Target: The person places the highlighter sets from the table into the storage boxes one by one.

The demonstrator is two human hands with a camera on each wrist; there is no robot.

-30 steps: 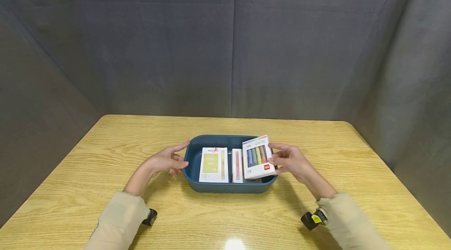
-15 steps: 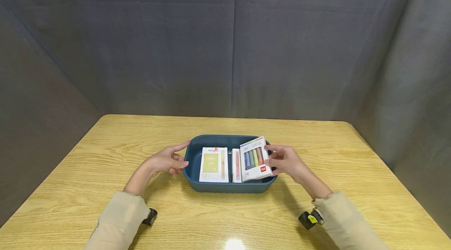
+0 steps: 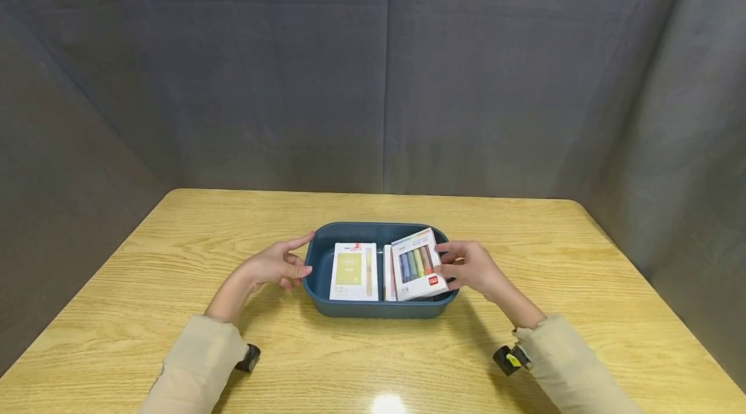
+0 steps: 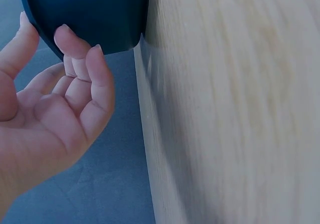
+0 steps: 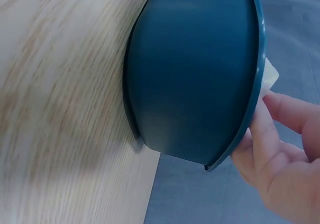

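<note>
A dark blue bin (image 3: 381, 310) with a divider stands on the table. My left hand (image 3: 274, 265) grips its left end, with the thumb at the rim and curled fingers against the outer wall in the left wrist view. My right hand (image 3: 469, 266) pinches the right edge of a white box of coloured pens (image 3: 416, 265). That box sits tilted in the right compartment, partly over a thin white-and-pink box (image 3: 387, 275). In the right wrist view the bin's wall (image 5: 195, 68) hides all but a white corner (image 5: 270, 76) of the held box.
A white-and-green box (image 3: 352, 273) lies in the left compartment, next to the divider. The bin stands on a wooden table (image 3: 233, 219), with a grey curtain (image 3: 280, 77) behind it. Both wrists carry small black cameras (image 3: 249, 359).
My right hand has moved left and slightly down with the box of coloured pens, which now covers more of the white-and-pink box. My left hand has stayed at the bin's left end.
</note>
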